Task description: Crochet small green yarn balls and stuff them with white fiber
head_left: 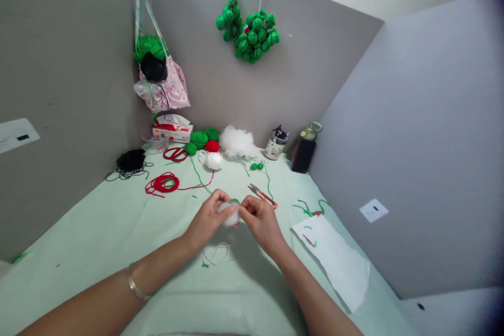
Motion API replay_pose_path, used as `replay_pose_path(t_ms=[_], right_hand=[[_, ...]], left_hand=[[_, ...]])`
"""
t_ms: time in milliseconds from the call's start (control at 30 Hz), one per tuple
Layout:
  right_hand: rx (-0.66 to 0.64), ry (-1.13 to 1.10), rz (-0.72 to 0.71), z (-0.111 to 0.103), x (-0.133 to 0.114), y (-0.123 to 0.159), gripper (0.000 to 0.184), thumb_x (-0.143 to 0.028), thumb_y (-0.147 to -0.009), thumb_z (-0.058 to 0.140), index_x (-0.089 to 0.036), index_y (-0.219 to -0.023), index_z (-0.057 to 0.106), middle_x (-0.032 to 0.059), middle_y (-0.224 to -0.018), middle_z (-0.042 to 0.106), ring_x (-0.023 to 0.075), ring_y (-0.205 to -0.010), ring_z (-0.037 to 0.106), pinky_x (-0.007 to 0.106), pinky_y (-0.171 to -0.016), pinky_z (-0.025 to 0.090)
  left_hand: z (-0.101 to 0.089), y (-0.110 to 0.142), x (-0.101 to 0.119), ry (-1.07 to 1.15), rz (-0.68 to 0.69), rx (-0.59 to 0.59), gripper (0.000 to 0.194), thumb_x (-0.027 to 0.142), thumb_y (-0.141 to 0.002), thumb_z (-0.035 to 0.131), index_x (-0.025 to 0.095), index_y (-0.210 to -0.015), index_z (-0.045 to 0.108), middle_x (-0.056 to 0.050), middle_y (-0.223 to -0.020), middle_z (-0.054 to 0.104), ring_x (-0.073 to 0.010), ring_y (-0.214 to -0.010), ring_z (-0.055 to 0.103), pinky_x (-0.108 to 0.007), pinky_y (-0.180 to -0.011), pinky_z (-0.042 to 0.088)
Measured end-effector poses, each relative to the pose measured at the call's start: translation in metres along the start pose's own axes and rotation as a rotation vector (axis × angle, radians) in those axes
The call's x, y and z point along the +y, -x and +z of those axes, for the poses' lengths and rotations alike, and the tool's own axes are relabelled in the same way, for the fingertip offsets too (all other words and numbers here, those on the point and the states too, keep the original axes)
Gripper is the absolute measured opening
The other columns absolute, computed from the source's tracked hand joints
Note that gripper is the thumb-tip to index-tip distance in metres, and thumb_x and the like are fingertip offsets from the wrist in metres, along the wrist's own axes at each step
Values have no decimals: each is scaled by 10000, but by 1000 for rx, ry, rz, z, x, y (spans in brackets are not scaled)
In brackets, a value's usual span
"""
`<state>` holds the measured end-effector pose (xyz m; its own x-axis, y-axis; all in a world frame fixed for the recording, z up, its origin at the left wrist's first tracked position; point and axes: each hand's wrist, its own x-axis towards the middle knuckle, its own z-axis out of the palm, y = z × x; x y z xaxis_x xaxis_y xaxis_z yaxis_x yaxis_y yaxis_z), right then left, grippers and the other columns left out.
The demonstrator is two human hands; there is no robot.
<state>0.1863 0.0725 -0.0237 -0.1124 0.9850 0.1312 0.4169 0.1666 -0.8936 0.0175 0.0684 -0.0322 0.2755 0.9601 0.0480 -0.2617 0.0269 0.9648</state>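
Over the middle of the table, my left hand (208, 219) is closed on a tuft of white stuffing fiber (229, 216). A bit of green crochet work (235, 201) shows behind the tuft, partly hidden by the fingers. My right hand (260, 220) pinches the right side of the same tuft between thumb and fingertips. Just beyond the right hand lie orange-handled thread snips (264, 195). Below the hands, on the cloth, rests a loop of thin pale cord (217, 254) with a small green yarn scrap (205, 265).
At the back stand green yarn balls (199, 139), a red ball (211, 146), a white ball (214, 161), a stuffing heap (238, 143), a jar (276, 144) and a black phone (304, 156). Red yarn (162, 182) and red-handled scissors (175, 154) lie left; white paper (334, 262) lies right.
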Motion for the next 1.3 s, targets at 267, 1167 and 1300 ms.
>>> replay_pose_path(t_ms=[267, 1167, 1300], right_hand=[[-194, -33, -34, 2, -17, 13, 260, -371, -920, 549, -198, -731, 600, -54, -585, 448, 115, -549, 322, 267, -535, 251], [14, 74, -51, 1, 9, -1, 210, -368, -832, 553, -208, -695, 556, -78, -532, 349, 104, -516, 291, 260, -507, 221], [-18, 113, -95, 5, 2, 10, 149, -301, -873, 532, -215, -752, 546, -75, -553, 386, 110, -536, 322, 262, -545, 244]], left_hand=[[-3, -9, -9, -65, 16, 109, 297, 293, -738, 719, 238, -809, 435, 98, -693, 509, -100, -490, 540, -226, -459, 452], [-6, -9, -1, -8, -40, 54, 341, 343, -703, 812, 199, -892, 566, 37, -809, 620, -114, -659, 580, -244, -640, 483], [-9, -11, -5, -82, 22, 85, 322, 337, -711, 777, 204, -875, 534, 44, -765, 602, -121, -645, 562, -242, -603, 447]])
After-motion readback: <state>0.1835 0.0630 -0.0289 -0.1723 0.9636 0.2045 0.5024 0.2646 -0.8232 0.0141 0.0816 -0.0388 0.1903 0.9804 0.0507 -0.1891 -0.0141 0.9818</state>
